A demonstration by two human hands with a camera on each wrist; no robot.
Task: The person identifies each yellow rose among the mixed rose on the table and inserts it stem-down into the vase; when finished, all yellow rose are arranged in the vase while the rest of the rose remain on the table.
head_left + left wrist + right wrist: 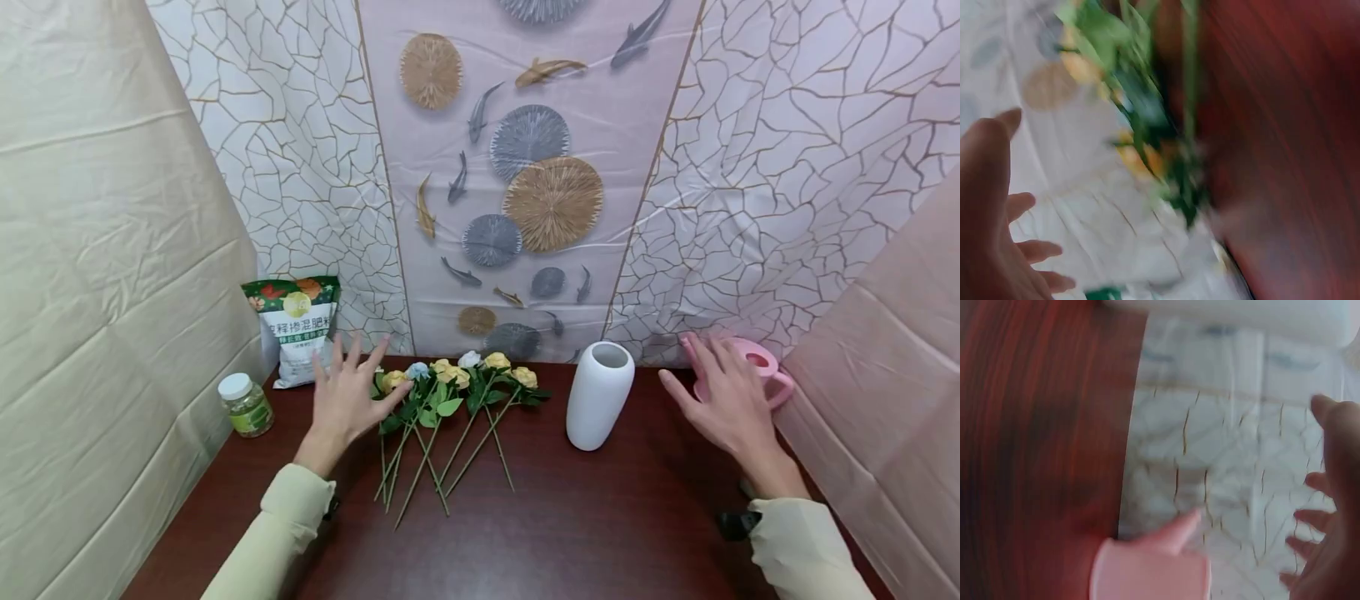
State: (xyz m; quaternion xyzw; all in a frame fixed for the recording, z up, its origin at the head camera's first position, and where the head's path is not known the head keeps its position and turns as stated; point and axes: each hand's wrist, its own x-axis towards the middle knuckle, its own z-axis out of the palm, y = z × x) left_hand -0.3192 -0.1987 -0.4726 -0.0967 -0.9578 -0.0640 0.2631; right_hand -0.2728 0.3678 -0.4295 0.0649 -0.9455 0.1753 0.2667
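Observation:
My left hand (348, 396) is spread above the table by the left end of a row of artificial flowers (450, 375), holding nothing. The flowers have yellow, pale blue and white heads, green leaves and thin stems pointing toward me. On the right, my right hand (723, 400) hovers with fingers apart in front of a pink watering can (780, 387) and hides part of it. Between the hands stands a white vase (600, 400), upright. In the right wrist view the can's pink spout (1175, 534) sits apart from the fingers. Both wrist views are blurred.
A fertilizer bag (296, 333) leans at the back left corner, with a white-lidded jar (246, 406) in front of it. The dark red table (525, 533) meets a patterned cloth backdrop (517, 308). Beige cloth hangs along both sides.

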